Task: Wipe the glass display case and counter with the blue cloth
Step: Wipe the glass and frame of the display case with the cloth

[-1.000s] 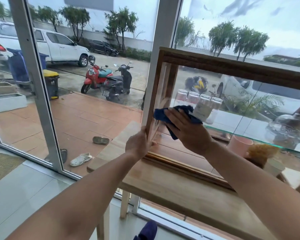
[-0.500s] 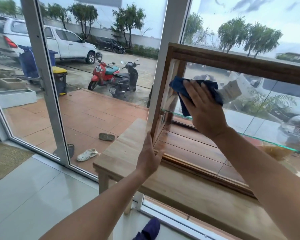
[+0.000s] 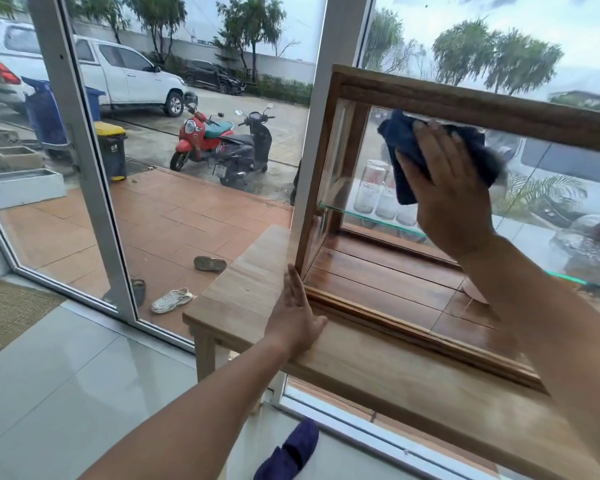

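Observation:
A wood-framed glass display case (image 3: 465, 102) stands on a light wooden counter (image 3: 246, 292). My right hand (image 3: 447, 192) presses a dark blue cloth (image 3: 400, 147) flat against the case's front glass, just under the top rail. My left hand (image 3: 297, 317) rests on the counter at the case's lower left corner, fingers straight along the frame post, holding nothing. Glass jars (image 3: 371, 188) stand on a glass shelf (image 3: 368, 216) inside the case.
Large windows with white frames (image 3: 84, 161) stand behind and left of the counter. A glass dome (image 3: 589, 244) sits inside the case at right. A purple slipper (image 3: 291, 452) is on the tiled floor below. Scooters and cars are outside.
My right hand has carried the cloth up the glass, from mid-height near the left post to just below the top rail. My left hand has slid from the post's edge down onto the counter.

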The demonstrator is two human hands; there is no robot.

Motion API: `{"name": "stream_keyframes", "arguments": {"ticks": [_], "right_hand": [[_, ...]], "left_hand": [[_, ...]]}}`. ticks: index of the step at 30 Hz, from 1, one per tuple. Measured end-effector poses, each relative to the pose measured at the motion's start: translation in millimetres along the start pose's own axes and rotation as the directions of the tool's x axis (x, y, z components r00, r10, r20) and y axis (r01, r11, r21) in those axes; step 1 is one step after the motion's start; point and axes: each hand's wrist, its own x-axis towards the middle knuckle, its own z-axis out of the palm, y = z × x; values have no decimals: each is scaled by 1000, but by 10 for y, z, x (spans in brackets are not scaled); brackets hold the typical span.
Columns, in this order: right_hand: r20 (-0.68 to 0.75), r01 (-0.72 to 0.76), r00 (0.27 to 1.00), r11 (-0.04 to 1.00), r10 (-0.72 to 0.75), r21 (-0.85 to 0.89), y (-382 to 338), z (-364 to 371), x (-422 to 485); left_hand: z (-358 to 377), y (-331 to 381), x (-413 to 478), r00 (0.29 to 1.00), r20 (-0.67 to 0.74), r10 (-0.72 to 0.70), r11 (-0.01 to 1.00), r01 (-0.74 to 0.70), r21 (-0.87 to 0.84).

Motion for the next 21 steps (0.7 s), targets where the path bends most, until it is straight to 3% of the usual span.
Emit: {"name": "stream_keyframes", "arguments": {"ticks": [3,5,8,10,12,14,17,19,21], "right_hand": [[41,32,999,999,-31,-7,-229,70,-218],[133,159,979,987,-157,-5,-430,119,-506],[299,475,844,879,-445,-32,-548,81,-951],[341,524,809,850,-479,-50,-516,3,-1004],[252,410,885,912,-391,-25,-422,-42,-847],[123,180,976,984,-179,0,-237,-87,-572],[3,-101,995,994,101,38,-12,-102,-276],[-24,-137,990,990,138,28,-86,-47,-301],[40,-65,997,998,64,28,-290,60,-544]], "left_hand": [[32,-30,29,999,26,-42,996,40,81],[25,-45,29,997,50,-52,990,45,133],[-39,-71,-11,993,98,-71,976,49,212],[-76,-74,-47,987,115,-109,956,73,284],[-83,-58,-73,980,119,-159,929,108,354],[-76,-40,-87,974,111,-199,902,138,408],[-76,4,-96,962,100,-255,869,182,459],[-93,25,-95,955,82,-284,852,212,479],[-96,44,-88,951,87,-298,849,223,479]]}}
